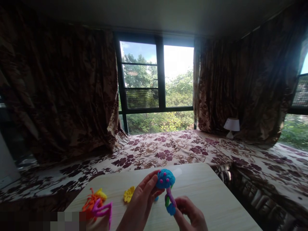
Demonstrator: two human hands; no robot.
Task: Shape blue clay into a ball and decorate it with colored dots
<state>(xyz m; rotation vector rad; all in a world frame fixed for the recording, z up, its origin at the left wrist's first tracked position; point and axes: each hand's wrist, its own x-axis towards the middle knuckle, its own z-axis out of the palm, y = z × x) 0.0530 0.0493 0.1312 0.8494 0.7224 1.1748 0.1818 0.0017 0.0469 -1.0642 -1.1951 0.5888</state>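
A blue modelling-clay figure [166, 178] with small pink dots is raised just above the table. My left hand [148, 189] is closed on its rounded blue top, thumb and fingers pinching the left side. From that top hangs a twisted purple and green clay strand [169, 195] that ends in a blue lump [171, 209]. My right hand [189, 211] is closed, its fingertips pinching the strand's lower end beside the lump. A small blue bit [156, 198] shows just behind my left hand; whether it belongs to the figure I cannot tell.
On the pale wooden table [115, 179], a yellow clay piece [129, 194] lies left of my hands. Farther left sits a pile of orange, yellow and magenta clay [96, 205]. Beyond the table are a floral-covered ledge [166, 147], a white lamp [231, 125] and a window.
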